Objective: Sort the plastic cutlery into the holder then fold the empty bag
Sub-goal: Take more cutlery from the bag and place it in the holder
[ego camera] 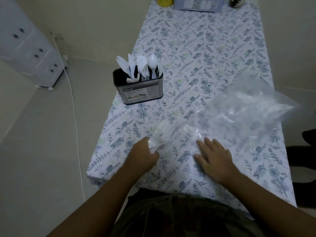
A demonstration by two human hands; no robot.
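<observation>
A metal holder with a black inside stands near the table's left edge, with white plastic knives, forks and spoons upright in it. My left hand grips a blurred bundle of white plastic cutlery low over the table's near part. A clear plastic bag lies crumpled to the right, its far end lifted and blurred. My right hand lies flat, fingers spread, pressing on the bag's near corner.
The table wears a floral cloth. At its far end stand a yellow cup, a blue-grey box and a dark jar. A white drawer unit and a white cable are on the floor to the left.
</observation>
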